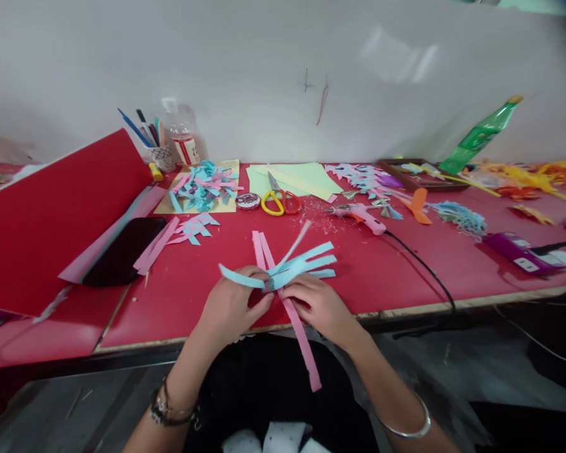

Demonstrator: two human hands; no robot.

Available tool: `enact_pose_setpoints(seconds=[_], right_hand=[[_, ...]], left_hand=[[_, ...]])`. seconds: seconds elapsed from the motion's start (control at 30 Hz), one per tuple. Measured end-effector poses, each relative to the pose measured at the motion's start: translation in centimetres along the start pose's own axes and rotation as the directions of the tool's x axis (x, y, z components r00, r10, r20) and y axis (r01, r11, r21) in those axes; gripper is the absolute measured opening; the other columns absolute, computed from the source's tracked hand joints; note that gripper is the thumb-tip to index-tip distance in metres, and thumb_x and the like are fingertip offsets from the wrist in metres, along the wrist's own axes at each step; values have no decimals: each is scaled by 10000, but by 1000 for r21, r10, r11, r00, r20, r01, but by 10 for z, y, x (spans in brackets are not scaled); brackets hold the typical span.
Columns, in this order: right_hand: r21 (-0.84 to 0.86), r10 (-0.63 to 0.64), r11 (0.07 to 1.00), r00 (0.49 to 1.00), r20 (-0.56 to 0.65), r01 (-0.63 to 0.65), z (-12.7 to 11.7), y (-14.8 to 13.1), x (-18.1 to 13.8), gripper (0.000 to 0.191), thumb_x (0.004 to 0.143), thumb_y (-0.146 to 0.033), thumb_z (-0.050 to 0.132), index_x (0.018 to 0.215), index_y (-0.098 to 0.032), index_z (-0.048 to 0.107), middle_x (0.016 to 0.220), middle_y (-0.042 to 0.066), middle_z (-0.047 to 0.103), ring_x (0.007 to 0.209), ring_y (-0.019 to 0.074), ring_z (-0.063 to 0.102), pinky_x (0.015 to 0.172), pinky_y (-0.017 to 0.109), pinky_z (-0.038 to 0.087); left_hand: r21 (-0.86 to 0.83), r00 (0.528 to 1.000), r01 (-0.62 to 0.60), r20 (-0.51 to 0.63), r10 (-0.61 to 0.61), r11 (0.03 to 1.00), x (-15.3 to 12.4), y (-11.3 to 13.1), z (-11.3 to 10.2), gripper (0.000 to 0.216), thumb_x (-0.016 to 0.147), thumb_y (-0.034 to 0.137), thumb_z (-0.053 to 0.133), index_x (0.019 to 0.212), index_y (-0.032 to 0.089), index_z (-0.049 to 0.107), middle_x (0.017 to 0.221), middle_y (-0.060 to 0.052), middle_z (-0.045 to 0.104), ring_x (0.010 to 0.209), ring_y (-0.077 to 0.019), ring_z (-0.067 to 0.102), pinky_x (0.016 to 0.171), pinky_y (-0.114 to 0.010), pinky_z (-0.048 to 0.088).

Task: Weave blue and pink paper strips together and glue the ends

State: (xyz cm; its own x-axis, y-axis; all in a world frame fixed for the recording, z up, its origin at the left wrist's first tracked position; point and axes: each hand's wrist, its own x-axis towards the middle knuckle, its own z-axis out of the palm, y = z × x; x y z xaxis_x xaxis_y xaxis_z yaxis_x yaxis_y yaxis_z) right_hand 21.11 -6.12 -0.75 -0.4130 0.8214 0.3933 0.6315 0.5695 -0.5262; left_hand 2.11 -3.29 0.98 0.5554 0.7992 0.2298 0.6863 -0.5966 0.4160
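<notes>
Pink and pale-blue paper strips [306, 264], crossed at the near edge of a red tabletop [382, 277], sit pinched tight in both left hand [231, 305] and right hand [318, 305], seemingly to stop the weave slipping, with yellow-and-red-handled scissors [280, 201] and pink glue gun [361, 217] beyond.

Blue strips [306, 263] and pink strips [302, 333] cross in a loose weave at the table's [396, 277] near edge. The blues fan out flat to the right, and one curls off leftward, pinched in the left hand [231, 305]. The pinks run up and down: two short ends point away, one long tail hangs over the edge. The right hand [318, 305] pins the crossing.
</notes>
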Motion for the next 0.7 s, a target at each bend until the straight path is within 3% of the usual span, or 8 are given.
enact_pose_setpoints(seconds=[0.1, 0.2, 0.47, 0.7], right_hand=[[3, -11, 1000, 1000, -22, 11, 1, 1, -1, 183, 781, -90, 502, 857, -208, 620, 872, 33, 653, 847, 164, 565, 746, 291, 461], [-26, -22, 999, 999, -30, 21, 1, -1, -1, 194, 792, -100, 483, 870, -201, 629, 866, 45, 656, 832, 165, 567, 739, 298, 468], [-81, -24, 996, 999, -23, 22, 3, -7, -4, 219, 829, -127, 437, 889, -192, 637, 888, 53, 652, 822, 170, 559, 742, 308, 468], [-74, -3, 997, 1000, -29, 1, 4, -10, -7, 216, 826, -123, 455, 917, -205, 633, 918, 44, 659, 869, 173, 572, 777, 312, 455]], left_hand=[[39, 998, -48, 31, 47, 998, -6, -9, 0, 264, 771, 232, 471, 1023, 195, 542, 1080, -62, 598, 1009, -198, 540, 876, -321, 414], [86, 999, -48, 21, 47, 995, -8, -13, 2, 287, 779, 200, 435, 1056, 184, 509, 1065, -83, 601, 1005, -208, 544, 860, -341, 428], [85, 997, -71, 2, 71, 994, -6, -10, 3, 189, 810, 191, 414, 964, 201, 524, 1093, -55, 593, 1009, -184, 540, 851, -336, 429], [59, 998, -69, 10, 69, 996, -7, -12, 3, 223, 808, 199, 436, 1002, 211, 545, 1116, -50, 589, 1041, -178, 530, 880, -327, 416]])
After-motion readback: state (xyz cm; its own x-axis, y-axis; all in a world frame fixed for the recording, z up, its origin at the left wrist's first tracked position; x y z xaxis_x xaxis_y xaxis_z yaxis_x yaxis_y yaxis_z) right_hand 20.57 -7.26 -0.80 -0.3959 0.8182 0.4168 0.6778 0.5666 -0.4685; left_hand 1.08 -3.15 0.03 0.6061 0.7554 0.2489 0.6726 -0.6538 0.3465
